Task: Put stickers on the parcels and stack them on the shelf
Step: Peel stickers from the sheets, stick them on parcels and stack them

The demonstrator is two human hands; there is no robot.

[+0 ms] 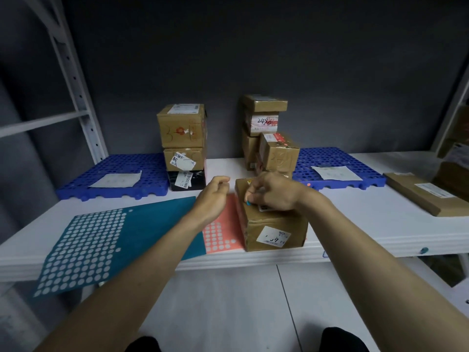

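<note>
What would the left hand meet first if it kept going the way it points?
Probably the black parcel at the bottom of the left stack; the left hand points up the shelf towards it. Depth is unclear, so it might pass just right of it.

teal sticker sheet (106,240) dotted with rows of white circles; salmon-pink sticker sheet (221,231), white dots too. brown cardboard parcel (272,224) with a white label. blue perforated pallets (119,179), white shelf (355,224), dark grey wall (253,52).
</note>
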